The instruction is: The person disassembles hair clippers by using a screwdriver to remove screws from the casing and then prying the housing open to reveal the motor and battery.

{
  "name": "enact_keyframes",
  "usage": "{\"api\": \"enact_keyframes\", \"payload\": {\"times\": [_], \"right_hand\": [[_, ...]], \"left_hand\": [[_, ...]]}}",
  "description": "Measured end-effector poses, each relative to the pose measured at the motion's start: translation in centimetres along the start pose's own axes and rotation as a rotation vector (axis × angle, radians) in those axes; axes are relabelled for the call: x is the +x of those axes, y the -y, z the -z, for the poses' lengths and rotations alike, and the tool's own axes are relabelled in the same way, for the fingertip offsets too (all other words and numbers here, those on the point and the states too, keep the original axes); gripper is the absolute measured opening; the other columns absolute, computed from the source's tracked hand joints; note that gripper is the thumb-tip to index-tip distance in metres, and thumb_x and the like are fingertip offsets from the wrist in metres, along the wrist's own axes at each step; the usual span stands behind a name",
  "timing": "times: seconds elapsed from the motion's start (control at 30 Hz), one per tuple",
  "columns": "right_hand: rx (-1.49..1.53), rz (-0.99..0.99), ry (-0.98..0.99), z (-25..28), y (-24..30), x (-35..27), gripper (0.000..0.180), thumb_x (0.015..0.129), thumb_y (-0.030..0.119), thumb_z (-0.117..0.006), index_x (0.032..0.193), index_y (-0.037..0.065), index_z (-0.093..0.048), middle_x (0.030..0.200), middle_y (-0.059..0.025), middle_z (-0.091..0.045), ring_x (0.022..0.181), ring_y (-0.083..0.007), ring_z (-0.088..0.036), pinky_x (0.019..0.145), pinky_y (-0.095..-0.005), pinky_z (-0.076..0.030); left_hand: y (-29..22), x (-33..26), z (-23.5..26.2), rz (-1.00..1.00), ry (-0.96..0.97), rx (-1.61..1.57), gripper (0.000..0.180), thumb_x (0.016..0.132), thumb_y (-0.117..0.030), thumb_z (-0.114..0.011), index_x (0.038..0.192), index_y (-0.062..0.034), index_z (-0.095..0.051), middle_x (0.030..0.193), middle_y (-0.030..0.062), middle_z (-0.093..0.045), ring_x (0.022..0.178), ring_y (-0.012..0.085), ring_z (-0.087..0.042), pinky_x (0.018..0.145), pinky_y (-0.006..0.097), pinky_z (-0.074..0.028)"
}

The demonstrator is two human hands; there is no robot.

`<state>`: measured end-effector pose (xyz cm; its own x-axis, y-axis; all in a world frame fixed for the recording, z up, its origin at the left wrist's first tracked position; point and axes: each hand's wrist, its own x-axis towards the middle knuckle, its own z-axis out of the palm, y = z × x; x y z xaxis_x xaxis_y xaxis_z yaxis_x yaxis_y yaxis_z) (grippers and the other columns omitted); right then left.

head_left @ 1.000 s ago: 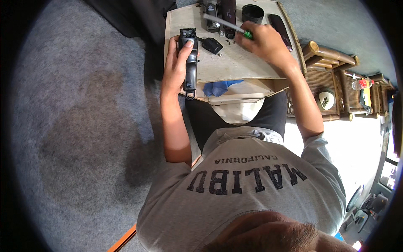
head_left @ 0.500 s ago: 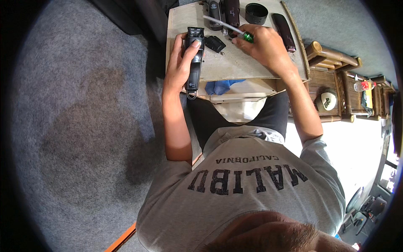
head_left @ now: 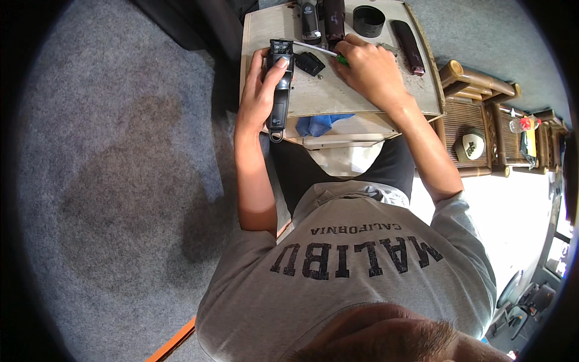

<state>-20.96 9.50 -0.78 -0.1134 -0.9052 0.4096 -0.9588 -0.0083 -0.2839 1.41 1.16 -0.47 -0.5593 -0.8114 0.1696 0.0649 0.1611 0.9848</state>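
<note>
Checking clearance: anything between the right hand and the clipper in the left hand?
A small black part lies on the tabletop between the right hand and the clipper. Nothing visible blocks the screwdriver's shaft, which crosses on the part's far side toward the clipper's head.

The left hand [head_left: 258, 99] holds a black hair clipper [head_left: 280, 102] over the wooden table [head_left: 338, 96]; the right hand [head_left: 373, 72] grips a green-handled screwdriver [head_left: 342, 59], its tip by the clipper's head; a black part [head_left: 310, 64] lies between the hands; a blue cloth [head_left: 319, 125] lies in the shelf [head_left: 365, 125] below.
</note>
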Motion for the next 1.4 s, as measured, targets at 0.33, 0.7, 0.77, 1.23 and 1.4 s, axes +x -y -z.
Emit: {"api": "enact_keyframes", "payload": {"times": [0.33, 0.7, 0.77, 1.23, 1.4], "right_hand": [[0.105, -0.054, -0.312, 1.9, -2.6, 1.7, 0.026, 0.098, 0.027, -0.071, 0.106, 0.003, -0.069, 0.099, -0.0203, -0.073, 0.089, -0.0437, -0.072, 0.076, -0.0521, -0.058], [0.116, -0.143, -0.244, 2.8, -2.7, 1.1, 0.031, 0.096, 0.035, -0.072, 0.107, 0.007, -0.076, 0.088, -0.0203, -0.076, 0.085, -0.0429, -0.074, 0.077, -0.0516, -0.06], [0.149, -0.119, -0.046, 3.2, -1.1, -0.2, 0.035, 0.096, 0.04, -0.073, 0.107, 0.007, -0.077, 0.085, -0.0201, -0.075, 0.085, -0.0414, -0.074, 0.076, -0.0512, -0.061], [-0.057, -0.105, 0.066, 0.3, -0.1, -0.1, 0.031, 0.099, 0.036, -0.069, 0.102, 0.005, -0.07, 0.085, -0.0216, -0.074, 0.086, -0.0433, -0.074, 0.076, -0.0542, -0.059], [-0.079, -0.061, 0.046, -0.1, -0.5, -0.3, 0.031, 0.098, 0.033, -0.069, 0.103, 0.002, -0.065, 0.083, -0.0233, -0.073, 0.085, -0.0439, -0.073, 0.075, -0.0554, -0.058]], "left_hand": [[0.0, 0.1, 0.4, 0.01, 0.007, -0.003, 0.033, 0.105, -0.03, -0.065, 0.128, -0.0074, -0.056, 0.101, 0.0026, -0.065, 0.088, 0.0101, -0.063, 0.078, 0.026, -0.051], [0.3, 0.1, 0.4, 0.005, 0.007, -0.019, 0.033, 0.105, -0.03, -0.065, 0.128, -0.0074, -0.057, 0.1, 0.0027, -0.065, 0.087, 0.0105, -0.063, 0.079, 0.027, -0.051], [0.3, 0.1, 0.4, 0.008, 0.006, -0.031, 0.033, 0.105, -0.03, -0.066, 0.128, -0.0076, -0.057, 0.1, 0.0026, -0.065, 0.088, 0.0106, -0.063, 0.079, 0.027, -0.051], [0.5, 0.2, 0.6, -0.002, 0.016, -0.027, 0.031, 0.106, -0.029, -0.064, 0.126, -0.0071, -0.057, 0.099, 0.002, -0.064, 0.086, 0.0096, -0.063, 0.075, 0.026, -0.05], [0.3, 0.1, 0.3, -0.002, 0.015, -0.033, 0.03, 0.106, -0.029, -0.064, 0.125, -0.0072, -0.057, 0.097, 0.0014, -0.063, 0.085, 0.0086, -0.062, 0.074, 0.026, -0.05]]}}
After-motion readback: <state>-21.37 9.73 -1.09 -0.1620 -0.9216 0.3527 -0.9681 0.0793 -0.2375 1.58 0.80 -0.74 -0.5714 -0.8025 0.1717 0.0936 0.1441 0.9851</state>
